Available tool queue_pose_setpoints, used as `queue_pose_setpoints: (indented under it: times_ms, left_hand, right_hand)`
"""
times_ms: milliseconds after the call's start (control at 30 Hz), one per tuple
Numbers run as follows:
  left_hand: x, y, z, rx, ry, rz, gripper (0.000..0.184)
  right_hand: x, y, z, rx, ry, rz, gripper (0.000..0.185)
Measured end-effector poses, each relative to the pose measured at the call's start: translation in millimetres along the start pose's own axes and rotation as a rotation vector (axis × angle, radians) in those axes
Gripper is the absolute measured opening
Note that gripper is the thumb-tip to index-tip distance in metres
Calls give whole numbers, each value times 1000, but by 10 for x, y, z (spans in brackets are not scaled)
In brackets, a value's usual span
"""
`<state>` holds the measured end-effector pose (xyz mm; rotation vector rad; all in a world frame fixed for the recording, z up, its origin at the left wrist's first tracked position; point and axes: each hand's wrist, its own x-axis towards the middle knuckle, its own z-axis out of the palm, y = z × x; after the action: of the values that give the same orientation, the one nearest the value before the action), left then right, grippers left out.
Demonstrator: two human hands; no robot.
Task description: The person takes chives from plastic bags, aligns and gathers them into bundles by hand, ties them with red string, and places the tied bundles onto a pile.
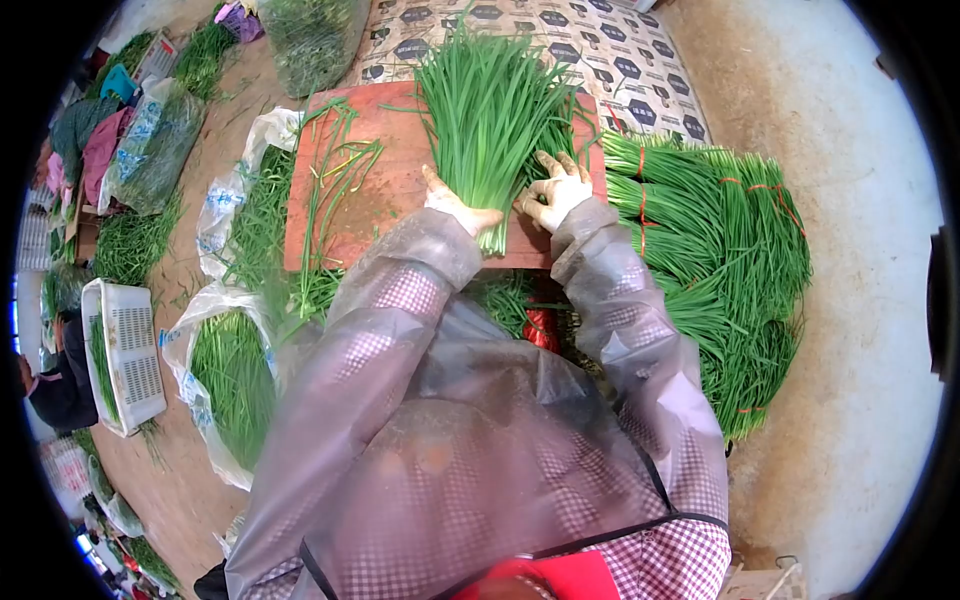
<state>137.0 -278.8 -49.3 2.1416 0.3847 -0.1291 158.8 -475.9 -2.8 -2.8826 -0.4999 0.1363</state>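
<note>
A thick bunch of green garlic chives [492,120] lies on a reddish board [395,110], its pale stem ends toward me and its leaf tips pointing away. My left hand [458,206], in a whitish glove, is closed around the left side of the stems, thumb laid across them near the cut ends. On the opposite side my right hand [556,192], gloved too, has its fingers bent against the bunch's right edge. Its fingertips are partly hidden among the leaves. Some loose chive leaves [335,170] are scattered over the board's left part.
Tied chive bundles [700,240] with red bands are piled right of the board. Open plastic bags of chives [232,370] stand at the left, near a white crate [130,355]. A person in dark clothing [62,385] is at far left. Patterned sheeting [625,65] lies beyond the board.
</note>
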Motion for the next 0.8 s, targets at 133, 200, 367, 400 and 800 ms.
queue_pose_setpoints:
  times_ms: [133,200,367,400,800]
  left_hand:
    - [-35,66,-70,-86,-68,-44,143]
    - [-62,159,-131,-89,-102,-93,142]
    - [-24,87,-25,79,26,-40,129]
    - [-15,63,-18,78,26,-39,129]
    - [-52,158,-19,80,63,-61,122]
  right_hand:
    - [30,186,19,245,3,-21,27]
    - [69,321,-67,414,-25,-53,25]
    - [-37,296,-502,1215,-162,-4,20]
    - [-56,229,-569,1214,-161,-4,20]
    - [189,121,-283,1999,-156,-32,34]
